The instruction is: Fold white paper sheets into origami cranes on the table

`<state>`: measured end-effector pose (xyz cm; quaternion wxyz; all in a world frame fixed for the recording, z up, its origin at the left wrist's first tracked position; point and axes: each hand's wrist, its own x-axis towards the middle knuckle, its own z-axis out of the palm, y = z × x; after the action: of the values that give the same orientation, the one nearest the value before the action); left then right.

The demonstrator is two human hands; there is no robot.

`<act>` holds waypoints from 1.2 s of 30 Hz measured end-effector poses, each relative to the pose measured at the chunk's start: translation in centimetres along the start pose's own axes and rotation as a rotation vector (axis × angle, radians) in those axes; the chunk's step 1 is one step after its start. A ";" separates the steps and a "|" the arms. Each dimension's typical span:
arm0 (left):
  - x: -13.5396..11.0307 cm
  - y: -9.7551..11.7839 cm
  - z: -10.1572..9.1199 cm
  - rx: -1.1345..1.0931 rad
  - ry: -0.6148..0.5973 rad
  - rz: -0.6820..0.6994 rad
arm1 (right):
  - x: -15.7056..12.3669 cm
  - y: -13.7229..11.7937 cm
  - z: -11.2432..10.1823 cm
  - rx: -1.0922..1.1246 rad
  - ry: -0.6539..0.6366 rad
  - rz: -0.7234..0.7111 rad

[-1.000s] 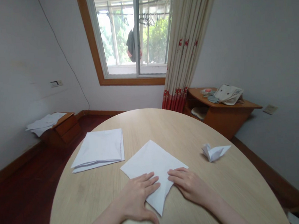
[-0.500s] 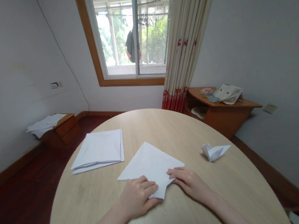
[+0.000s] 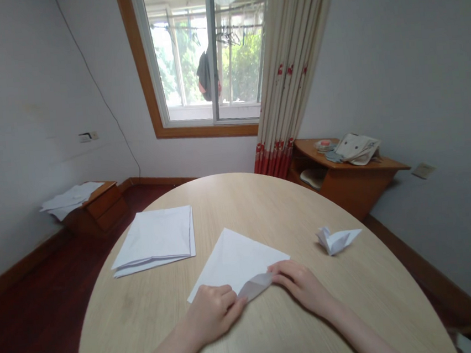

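A white sheet of paper (image 3: 235, 260) lies on the round wooden table (image 3: 237, 193), one corner pointing away from me. Its near edge is lifted and bent up between my hands, showing a shaded underside. My left hand (image 3: 215, 310) grips the near left part of this edge, thumb against the paper and fingers curled. At the near right, my right hand (image 3: 298, 284) pinches the edge between thumb and fingers. What lies under the left fingers is hidden.
A stack of folded white paper (image 3: 158, 234) lies at the table's left. To the right sits a small folded paper figure (image 3: 337, 240). Beyond the table stand a low cabinet (image 3: 100, 203) with papers on it and a corner shelf (image 3: 344, 182) with a cloth bag.
The paper's near edge has come up and bent over between my hands; before, it lay flatter with a corner toward me. Both hands have shifted only slightly.
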<state>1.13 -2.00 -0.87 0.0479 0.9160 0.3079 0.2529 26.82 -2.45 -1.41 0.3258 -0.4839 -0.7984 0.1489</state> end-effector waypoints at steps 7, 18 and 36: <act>0.3 1.4 -0.5 -0.294 -0.203 -0.214 | -0.1 0.2 0.7 -0.058 0.078 0.008; 0.3 3.5 -0.7 -0.440 -0.379 -0.178 | -0.6 2.1 2.0 -0.251 0.094 0.035; 0.7 1.6 -1.2 -0.813 -0.128 -0.120 | -0.5 0.0 2.1 -0.339 -0.278 0.117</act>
<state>1.87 -2.99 0.80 0.4392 0.8169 0.2320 0.2931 25.59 -2.66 -3.18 0.1172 -0.5521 -0.8198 0.0965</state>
